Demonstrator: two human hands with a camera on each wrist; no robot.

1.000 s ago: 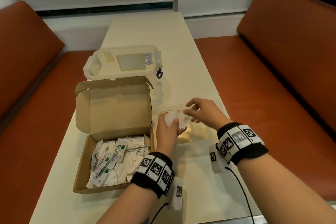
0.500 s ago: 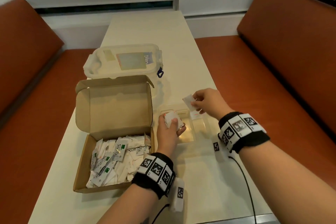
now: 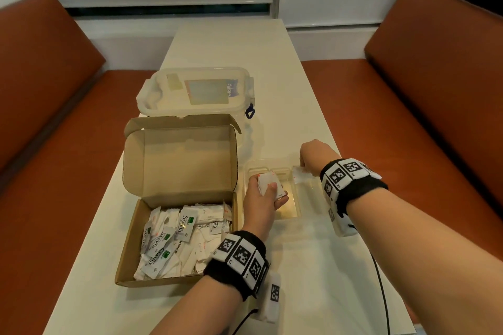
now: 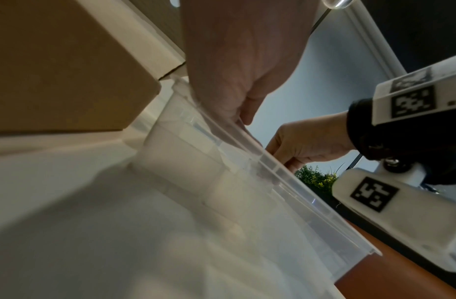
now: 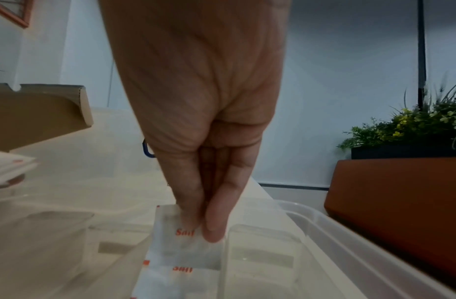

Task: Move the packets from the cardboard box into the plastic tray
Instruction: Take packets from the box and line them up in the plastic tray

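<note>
The right hand (image 5: 196, 91) pinches one white packet (image 5: 186, 242) by its top so it hangs long-way down inside the clear tray (image 3: 296, 215), while the left hand (image 3: 261, 198) beside it grips a small stack of packets (image 3: 269, 183) just above the tray.

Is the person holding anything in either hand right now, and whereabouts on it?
Yes. The right hand pinches one white packet near its top edge, over the plastic tray. The left hand grips a small stack of packets by its sides.

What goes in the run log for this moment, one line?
left hand: holds white packet stack | right hand: pinches white salt packet in clear plastic tray | brown cardboard box: packets remain
</note>
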